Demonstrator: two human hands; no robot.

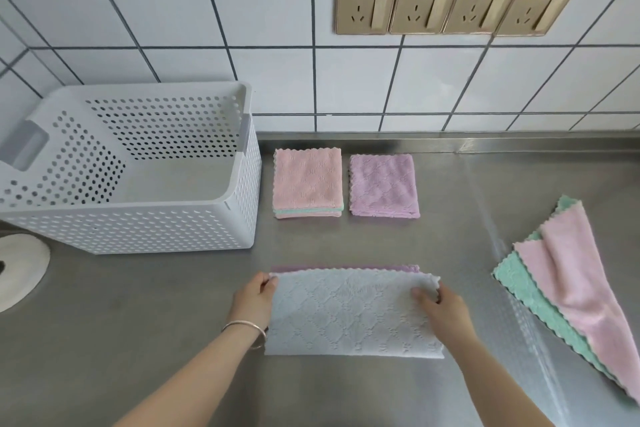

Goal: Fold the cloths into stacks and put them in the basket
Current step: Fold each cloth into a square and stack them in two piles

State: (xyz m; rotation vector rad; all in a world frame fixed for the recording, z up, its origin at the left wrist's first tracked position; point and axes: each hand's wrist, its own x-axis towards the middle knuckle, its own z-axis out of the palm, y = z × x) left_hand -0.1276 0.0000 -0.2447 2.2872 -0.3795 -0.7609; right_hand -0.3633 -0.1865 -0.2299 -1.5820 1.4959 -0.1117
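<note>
Both hands pinching, arms extended

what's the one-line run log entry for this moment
step: folding white cloth | left hand: pinching far left corner | right hand: pinching far right corner | basket: empty | folded stacks on counter: two

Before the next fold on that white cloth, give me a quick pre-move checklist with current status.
1. Left hand pinching the far left corner of the white cloth: ok.
2. Right hand pinching the far right corner: ok.
3. Far edge lined up with the layer beneath: not ok, a purple edge shows beyond it.
4. Folded stacks waiting: ok, pink stack and purple stack sit squared, side by side and apart.
5. Basket free to receive: ok, nothing visible inside.
6. Unfolded cloths left: not ok, a pink cloth over a green one on the right.
</note>
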